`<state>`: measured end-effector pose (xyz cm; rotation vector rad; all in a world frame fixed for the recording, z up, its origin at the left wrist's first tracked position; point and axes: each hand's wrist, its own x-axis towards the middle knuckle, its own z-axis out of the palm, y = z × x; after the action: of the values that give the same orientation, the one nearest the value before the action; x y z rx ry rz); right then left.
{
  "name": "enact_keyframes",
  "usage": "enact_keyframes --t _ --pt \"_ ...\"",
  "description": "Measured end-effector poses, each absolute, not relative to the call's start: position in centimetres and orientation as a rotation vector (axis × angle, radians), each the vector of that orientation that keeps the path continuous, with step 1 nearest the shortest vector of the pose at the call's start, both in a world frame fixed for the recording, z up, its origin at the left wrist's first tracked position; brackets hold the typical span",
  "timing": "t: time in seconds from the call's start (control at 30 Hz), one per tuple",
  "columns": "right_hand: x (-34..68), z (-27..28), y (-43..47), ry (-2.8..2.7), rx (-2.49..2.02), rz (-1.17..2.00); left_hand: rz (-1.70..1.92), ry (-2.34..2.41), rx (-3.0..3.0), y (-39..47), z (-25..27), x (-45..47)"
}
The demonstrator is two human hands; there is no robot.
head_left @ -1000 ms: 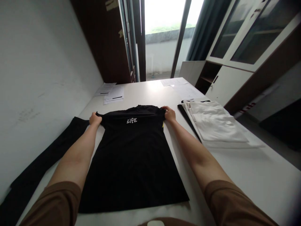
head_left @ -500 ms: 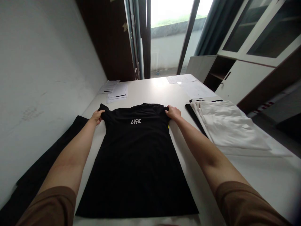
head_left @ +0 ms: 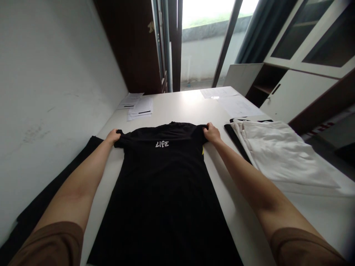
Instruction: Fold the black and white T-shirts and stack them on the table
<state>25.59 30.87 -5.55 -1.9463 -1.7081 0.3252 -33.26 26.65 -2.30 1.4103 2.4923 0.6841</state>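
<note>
A black T-shirt (head_left: pixel 166 184) lies spread on the white table, its collar at the far end and its hem running off the bottom of the view. White lettering shows across its upper part. My left hand (head_left: pixel 113 136) is closed on the left sleeve's end. On the other side, my right hand (head_left: pixel 213 133) pinches the right sleeve; the fingertips are partly hidden by the cloth. A small yellow patch shows at the shirt's edge below the right sleeve.
White garments (head_left: pixel 283 151) are stacked on black cloth at the right. Dark cloth (head_left: pixel 61 184) lies along the wall at the left. Sheets of paper (head_left: pixel 141 107) rest at the table's far left, with more paper (head_left: pixel 238 105) at the far right. Cabinets stand beyond.
Both sleeves are now drawn further out to the sides, my right hand having moved right with its sleeve. The shirt's hem has slipped below the view's edge.
</note>
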Motion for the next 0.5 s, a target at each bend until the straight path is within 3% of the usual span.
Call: enact_keyframes --t 0.23,0.37,0.5 --pt "25.5 -6.0 30.9 -1.611 -1.846 0.472 0.377 2.674 1.543 26.1 -3.6 -31.0" --pt "26.6 -6.5 30.7 -1.565 -1.772 0.530 0.243 2.574 1.930 27.6 -4.2 -28.2" --pt "27.0 -6.2 30.2 -1.611 -1.742 0.464 0.106 2.516 1.948 29.4 -4.5 -25.8"
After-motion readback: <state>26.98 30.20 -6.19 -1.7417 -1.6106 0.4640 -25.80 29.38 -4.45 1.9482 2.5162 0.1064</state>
